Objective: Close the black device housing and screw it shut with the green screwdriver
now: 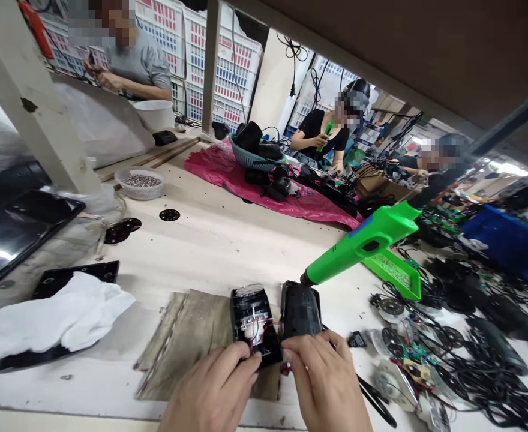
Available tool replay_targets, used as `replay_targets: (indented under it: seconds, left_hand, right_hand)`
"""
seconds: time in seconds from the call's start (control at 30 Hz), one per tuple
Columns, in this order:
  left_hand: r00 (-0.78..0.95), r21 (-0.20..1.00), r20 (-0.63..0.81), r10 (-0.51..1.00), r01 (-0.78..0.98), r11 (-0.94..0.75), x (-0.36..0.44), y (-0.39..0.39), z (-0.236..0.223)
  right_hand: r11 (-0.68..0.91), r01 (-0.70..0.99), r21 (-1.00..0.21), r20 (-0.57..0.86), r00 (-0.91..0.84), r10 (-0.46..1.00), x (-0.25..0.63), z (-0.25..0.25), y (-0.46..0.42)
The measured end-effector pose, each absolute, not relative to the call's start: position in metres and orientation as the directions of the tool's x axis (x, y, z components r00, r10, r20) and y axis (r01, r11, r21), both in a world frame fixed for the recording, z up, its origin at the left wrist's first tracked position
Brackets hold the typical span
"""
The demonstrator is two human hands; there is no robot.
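Note:
A small black device lies open in two parts joined by thin red wires. Its left part, a black housing with a clear and white mechanism inside (pixel 252 312), sits on a folded brown cloth (pixel 192 342). My left hand (pixel 221 384) is closed on the lower edge of that part, thumb and fingers pinched. The right part is a rounded black shell (pixel 300 309); my right hand (pixel 322 375) grips its lower end, with something small and reddish at the fingertips. A green power screwdriver (pixel 358 243) slants with its tip at the shell's far end; whether they touch I cannot tell.
Loose circuit boards, cables and black parts (pixel 466 354) crowd the right side. A green tray (pixel 396 273) stands behind them. On the left lie a white cloth (pixel 61 312) and a bowl of screws (pixel 140 183). Several people work beyond the table; a shelf hangs overhead.

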State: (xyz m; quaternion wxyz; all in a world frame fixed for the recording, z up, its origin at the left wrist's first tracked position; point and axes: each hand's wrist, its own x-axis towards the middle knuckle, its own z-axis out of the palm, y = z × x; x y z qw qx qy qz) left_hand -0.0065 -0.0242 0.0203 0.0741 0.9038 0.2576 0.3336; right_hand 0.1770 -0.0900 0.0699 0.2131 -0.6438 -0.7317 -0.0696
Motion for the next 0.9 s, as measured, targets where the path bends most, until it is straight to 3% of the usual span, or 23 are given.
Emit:
replay_targets:
  seconds: [0.23, 0.47, 0.57, 0.67, 0.73, 0.8, 0.9]
  left_hand:
    - [0.631, 0.372, 0.558, 0.538, 0.39, -0.843, -0.006, -0.025, 0.017]
    - [0.631, 0.394, 0.553, 0.544, 0.378, -0.838, -0.005, -0.024, 0.018]
    - [0.631, 0.399, 0.561, 0.536, 0.361, -0.843, -0.006, -0.024, 0.016]
    - [0.642, 0.412, 0.557, 0.526, 0.337, -0.847, -0.008, -0.022, 0.014]
    - [0.648, 0.427, 0.552, 0.524, 0.32, -0.846, -0.009, -0.021, 0.013]
    - [0.648, 0.443, 0.551, 0.526, 0.307, -0.842, -0.009, -0.021, 0.013]
    - [0.652, 0.464, 0.531, 0.541, 0.31, -0.829, -0.009, -0.022, 0.015]
  right_hand:
    - [0.117, 0.96, -0.253, 0.332, -0.028, 0.943, 0.17, 0.061, -0.091]
    - [0.156, 0.979, -0.133, 0.409, -0.089, 0.908, 0.176, 0.043, -0.106]
    - [0.028, 0.945, -0.326, 0.414, 0.115, 0.903, 0.167, 0.042, -0.105]
    - [-0.161, 0.749, -0.643, 0.254, 0.407, 0.878, 0.154, 0.041, -0.102]
    - [-0.212, 0.597, -0.773, 0.148, 0.496, 0.856, 0.147, 0.037, -0.1]
    - [-0.207, 0.547, -0.811, 0.154, 0.541, 0.827, 0.14, 0.03, -0.1]
    - [-0.108, 0.717, -0.689, 0.386, 0.488, 0.783, 0.136, 0.019, -0.101]
